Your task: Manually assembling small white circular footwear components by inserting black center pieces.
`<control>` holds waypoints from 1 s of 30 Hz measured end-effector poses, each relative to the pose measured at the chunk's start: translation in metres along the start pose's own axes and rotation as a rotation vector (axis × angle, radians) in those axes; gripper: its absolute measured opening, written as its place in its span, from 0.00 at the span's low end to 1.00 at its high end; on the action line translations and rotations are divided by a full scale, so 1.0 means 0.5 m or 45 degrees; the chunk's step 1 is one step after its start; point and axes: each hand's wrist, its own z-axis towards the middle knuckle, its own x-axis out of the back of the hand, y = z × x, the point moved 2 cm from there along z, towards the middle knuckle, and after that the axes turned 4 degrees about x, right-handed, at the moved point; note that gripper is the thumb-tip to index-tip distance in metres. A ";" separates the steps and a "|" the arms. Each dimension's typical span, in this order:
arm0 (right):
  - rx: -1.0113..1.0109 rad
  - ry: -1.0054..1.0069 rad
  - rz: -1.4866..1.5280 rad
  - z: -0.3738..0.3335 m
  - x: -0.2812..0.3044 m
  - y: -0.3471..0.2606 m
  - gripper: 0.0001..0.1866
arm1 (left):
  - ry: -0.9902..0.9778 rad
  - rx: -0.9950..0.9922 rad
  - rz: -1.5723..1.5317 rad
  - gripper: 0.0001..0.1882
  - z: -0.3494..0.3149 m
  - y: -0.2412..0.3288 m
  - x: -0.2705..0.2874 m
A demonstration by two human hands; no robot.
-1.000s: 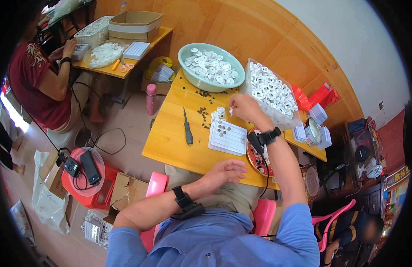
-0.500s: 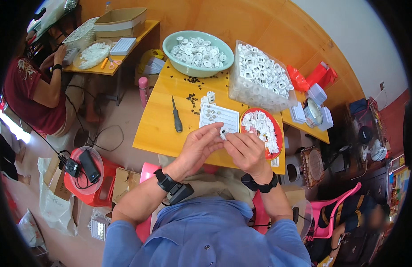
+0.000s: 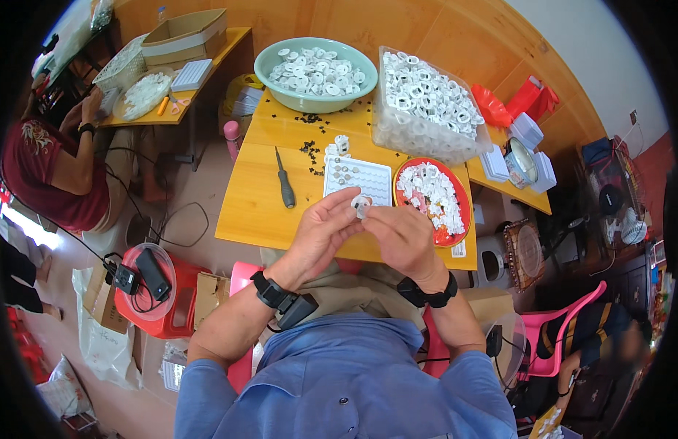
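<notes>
A small round white plastic part [image 3: 361, 206] is pinched between my two hands above the near side of the yellow table. My left hand [image 3: 326, 228] grips its left side with thumb and fingertips. Closed at the other side is my right hand [image 3: 405, 238], its fingers touching the part. Just beyond them lies a white ridged tray [image 3: 375, 181] with several small round pieces in its left rows. A red dish [image 3: 466, 212] of small white pieces stands by my right hand. To the left lies a dark-handled screwdriver [image 3: 285, 186].
A green basin [image 3: 317, 101] of round white parts and a clear bin [image 3: 419, 137] of white parts stand at the back. Small black pieces [image 3: 309, 155] are scattered on the table [image 3: 244, 212]. Another person [image 3: 61, 161] sits at the left; a red stool [image 3: 178, 314] holds devices.
The white part now shows its round face between my fingers, turned from an edge-on look. Both hands stay close together; the whole view has shifted slightly.
</notes>
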 end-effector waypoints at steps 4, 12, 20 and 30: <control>-0.530 0.172 0.308 -0.001 0.008 0.017 0.12 | 0.015 0.019 -0.052 0.22 0.005 0.006 -0.002; -0.884 -0.039 0.848 0.020 0.017 0.030 0.16 | -0.139 0.080 -0.065 0.20 -0.002 0.009 -0.002; -0.752 -0.042 0.593 0.035 0.012 0.019 0.16 | -0.122 -0.003 -0.087 0.18 0.002 0.002 0.003; -0.875 -0.149 0.491 0.042 -0.026 0.104 0.11 | 0.338 -0.463 -0.132 0.19 0.018 0.060 0.029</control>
